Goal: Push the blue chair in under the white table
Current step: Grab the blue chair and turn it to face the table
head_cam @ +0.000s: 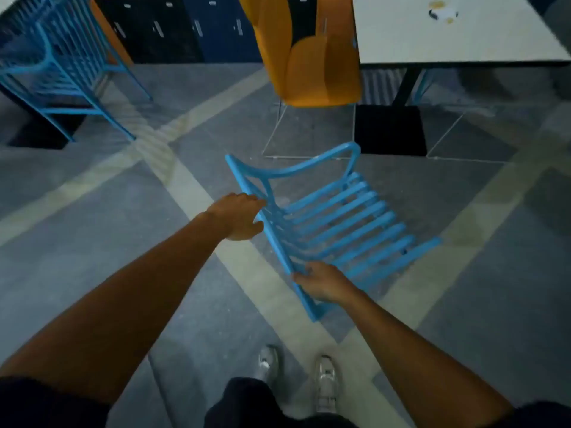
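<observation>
A blue slatted chair [336,220] stands on the floor in the middle of the view, seen from above, its seat facing right and away from me. My left hand [239,216] grips the top rail of its backrest near the far end. My right hand [323,282] grips the same rail at the near end. The white table [448,35] is at the upper right, beyond the chair, on a black post with a black square base [389,129]. The chair stands apart from the table, short of its edge.
An orange chair [312,54] sits at the table's left side, right behind the blue chair. Another blue slatted chair [58,63] stands at the upper left. Dark lockers [185,26] line the back wall. My feet [296,375] are on a pale floor stripe.
</observation>
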The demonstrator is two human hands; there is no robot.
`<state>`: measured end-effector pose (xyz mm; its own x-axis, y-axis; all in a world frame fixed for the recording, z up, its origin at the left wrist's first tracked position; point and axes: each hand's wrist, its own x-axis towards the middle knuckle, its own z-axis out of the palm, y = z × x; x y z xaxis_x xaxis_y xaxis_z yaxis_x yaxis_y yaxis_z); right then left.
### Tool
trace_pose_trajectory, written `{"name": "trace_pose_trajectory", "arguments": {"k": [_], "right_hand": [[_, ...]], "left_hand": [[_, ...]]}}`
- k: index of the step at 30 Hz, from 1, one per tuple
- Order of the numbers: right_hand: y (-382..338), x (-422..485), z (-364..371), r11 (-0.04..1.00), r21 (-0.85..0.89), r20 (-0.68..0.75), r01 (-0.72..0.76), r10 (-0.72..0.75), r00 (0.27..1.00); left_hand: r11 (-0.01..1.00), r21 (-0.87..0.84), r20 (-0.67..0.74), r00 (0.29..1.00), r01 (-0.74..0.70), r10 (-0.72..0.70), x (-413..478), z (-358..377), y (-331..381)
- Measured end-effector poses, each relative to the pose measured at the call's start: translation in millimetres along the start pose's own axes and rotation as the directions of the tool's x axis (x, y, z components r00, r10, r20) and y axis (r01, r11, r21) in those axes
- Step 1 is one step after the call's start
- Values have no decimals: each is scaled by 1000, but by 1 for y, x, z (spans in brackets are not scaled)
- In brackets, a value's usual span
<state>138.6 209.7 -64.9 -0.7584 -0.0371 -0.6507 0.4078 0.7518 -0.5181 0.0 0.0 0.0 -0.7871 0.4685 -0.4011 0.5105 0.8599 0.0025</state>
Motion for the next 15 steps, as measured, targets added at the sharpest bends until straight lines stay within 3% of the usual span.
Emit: {"name": "trace_pose_trajectory", "arguments": {"k": [4, 8, 15], "right_hand": [[-4, 2, 31, 990, 109, -2, -91, 92, 996], [-11, 15, 45, 961, 76, -39, -265, 268, 963], [-20, 27, 70, 899, 120, -238, -421, 438, 867]], "left_hand": [[999, 12, 13, 999, -33, 33, 19, 11, -26], [988, 43, 12, 988, -151, 151, 53, 11, -48], [932, 169, 78, 947, -319, 310, 107, 23, -83]]}}
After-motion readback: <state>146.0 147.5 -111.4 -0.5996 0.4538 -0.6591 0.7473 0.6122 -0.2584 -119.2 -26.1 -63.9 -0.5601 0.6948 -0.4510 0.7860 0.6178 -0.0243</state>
